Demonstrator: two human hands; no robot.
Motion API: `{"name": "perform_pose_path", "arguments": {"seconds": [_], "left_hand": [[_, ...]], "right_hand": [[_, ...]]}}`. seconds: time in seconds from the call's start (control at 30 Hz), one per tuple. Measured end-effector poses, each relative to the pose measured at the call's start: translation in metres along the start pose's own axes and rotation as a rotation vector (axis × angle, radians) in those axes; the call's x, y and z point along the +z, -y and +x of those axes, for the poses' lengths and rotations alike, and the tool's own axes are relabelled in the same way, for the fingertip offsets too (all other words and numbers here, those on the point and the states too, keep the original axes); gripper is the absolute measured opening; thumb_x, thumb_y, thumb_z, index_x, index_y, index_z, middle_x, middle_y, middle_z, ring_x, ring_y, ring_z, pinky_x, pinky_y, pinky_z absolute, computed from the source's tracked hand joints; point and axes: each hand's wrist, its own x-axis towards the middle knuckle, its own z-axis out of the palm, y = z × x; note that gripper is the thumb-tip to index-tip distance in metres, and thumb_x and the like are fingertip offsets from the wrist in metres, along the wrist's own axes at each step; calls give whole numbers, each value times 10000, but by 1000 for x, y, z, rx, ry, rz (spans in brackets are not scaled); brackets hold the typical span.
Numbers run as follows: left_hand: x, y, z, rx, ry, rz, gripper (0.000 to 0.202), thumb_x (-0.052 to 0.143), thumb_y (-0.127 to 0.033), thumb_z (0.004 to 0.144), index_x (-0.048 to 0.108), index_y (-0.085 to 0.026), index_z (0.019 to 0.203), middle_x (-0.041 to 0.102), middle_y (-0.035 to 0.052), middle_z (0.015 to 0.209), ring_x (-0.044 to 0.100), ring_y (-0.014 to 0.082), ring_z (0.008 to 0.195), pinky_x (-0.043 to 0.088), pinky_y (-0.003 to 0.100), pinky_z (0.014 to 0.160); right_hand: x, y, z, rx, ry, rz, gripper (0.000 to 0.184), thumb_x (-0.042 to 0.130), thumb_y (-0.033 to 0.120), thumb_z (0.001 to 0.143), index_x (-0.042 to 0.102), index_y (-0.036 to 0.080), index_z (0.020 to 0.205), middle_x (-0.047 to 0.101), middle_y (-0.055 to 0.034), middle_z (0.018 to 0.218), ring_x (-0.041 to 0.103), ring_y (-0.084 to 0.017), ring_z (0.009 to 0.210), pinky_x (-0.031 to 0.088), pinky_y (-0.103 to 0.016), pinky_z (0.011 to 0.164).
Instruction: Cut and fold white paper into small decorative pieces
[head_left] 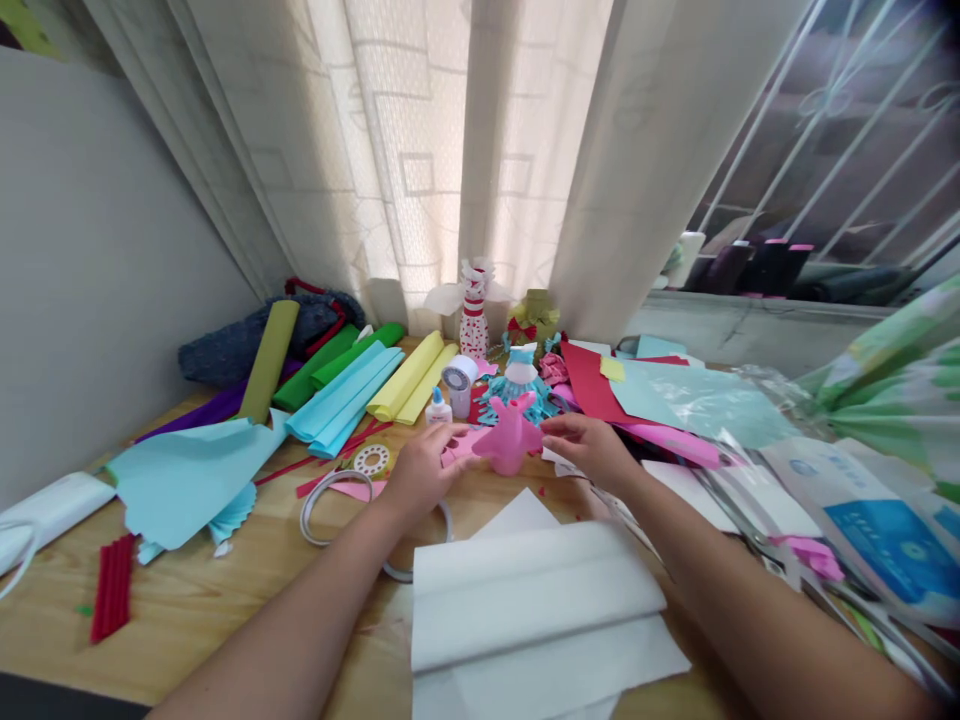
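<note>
Noted from my station: pink paper dress [508,437] sits on the wooden table [180,610] between both hands — left hand [424,472] half-curled on a pink paper strip [459,447], right hand [589,450] half-open at the dress's edge — grip unclear.

Hot-pink paper dress [508,436] — behind it, a turquoise paper dress [517,400] with white bodice

Nothing is legible; the print on the white-and-blue packet [862,530] is blurred.
</note>
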Motion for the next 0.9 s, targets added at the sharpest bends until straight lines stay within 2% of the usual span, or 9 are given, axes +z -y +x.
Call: {"name": "perform_pose_path", "arguments": {"seconds": [0.1,0.23,0.37,0.53,0.63,0.7,0.77,0.83,0.9], "left_hand": [[14,4,7,-27,25,-49,337,642,-325,768,627,-180,1071,680,87,975,654,203,811,531,316,694],[23,6,10,-59,10,-73,197,600,-216,789,682,-203,967,718,46,900,665,182,745,534,296,670],[19,6,10,-95,-46,-51,153,572,-191,796,692,-192,891,730,35,837,669,182,716,532,286,641],[5,-2,1,-116,-134,31,152,556,-250,818,674,-187,891,720,19,776,667,163,679,521,250,624],[-17,4,-1,-148,-252,134,179,509,-283,855,652,-190,908,709,18,784,658,160,697,510,250,658],[-43,21,6,-193,-362,236,203,476,-290,878,630,-176,945,693,43,822,648,185,762,498,297,727],[-75,48,19,-236,-434,333,212,469,-285,891,610,-160,987,667,65,892,628,209,842,484,361,784],[-105,79,35,-242,-424,394,225,520,-301,881,589,-135,1018,625,70,997,605,193,886,491,397,793],[-126,108,49,-204,-387,423,281,531,-303,880,552,-136,1106,587,81,1091,595,199,921,508,397,780]], "right_hand": [[7,1,1,-22,-22,-34,150,629,302,726,717,201,793,702,-43,803,635,-201,721,483,-316,693],[11,1,2,-46,-31,-80,137,610,273,729,703,192,671,679,-32,723,612,-185,691,458,-297,685],[9,-1,-1,-44,-25,-112,146,621,307,730,716,197,740,688,-31,741,615,-191,691,459,-298,673],[-5,-1,-20,-47,-47,-155,225,609,357,750,710,215,893,703,-57,920,634,-232,825,470,-347,762],[-19,-3,-40,-54,-70,-178,231,592,369,763,694,211,897,690,-80,971,629,-255,878,470,-379,802],[-27,-7,-55,-60,-83,-189,224,581,382,773,685,216,882,685,-84,979,621,-261,911,468,-381,827],[-32,-11,-66,-50,-120,-207,216,559,388,791,677,225,871,684,-76,967,622,-255,911,471,-375,828],[-31,-15,-72,-36,-161,-201,217,545,392,802,675,227,859,686,-73,952,626,-249,894,479,-364,814],[-28,-19,-73,-25,-191,-170,225,537,397,808,675,223,844,687,-75,932,631,-244,874,487,-354,799]]}}
